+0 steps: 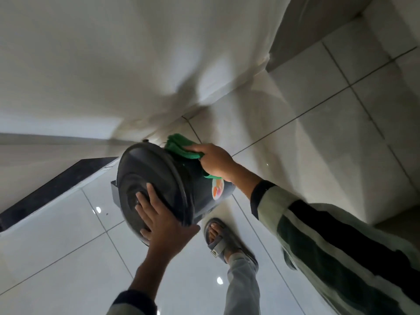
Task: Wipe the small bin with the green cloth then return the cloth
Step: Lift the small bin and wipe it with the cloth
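Observation:
The small dark bin (pixel 181 178) is tilted toward me above the glossy tiled floor, its round lid facing the camera. My left hand (pixel 159 219) is spread flat on the lid's lower edge and steadies it. My right hand (pixel 216 162) presses the green cloth (pixel 179 146) against the bin's upper side wall, fingers closed over the cloth. A colourful sticker (pixel 217 189) shows on the bin's wall below my right wrist. The bin's base is hidden behind its body.
A white wall (pixel 113 64) stands right behind the bin, meeting the white floor tiles (pixel 318 144). A dark strip (pixel 56 189) runs along the floor at the left. My foot in a grey sandal (pixel 218 239) stands just below the bin.

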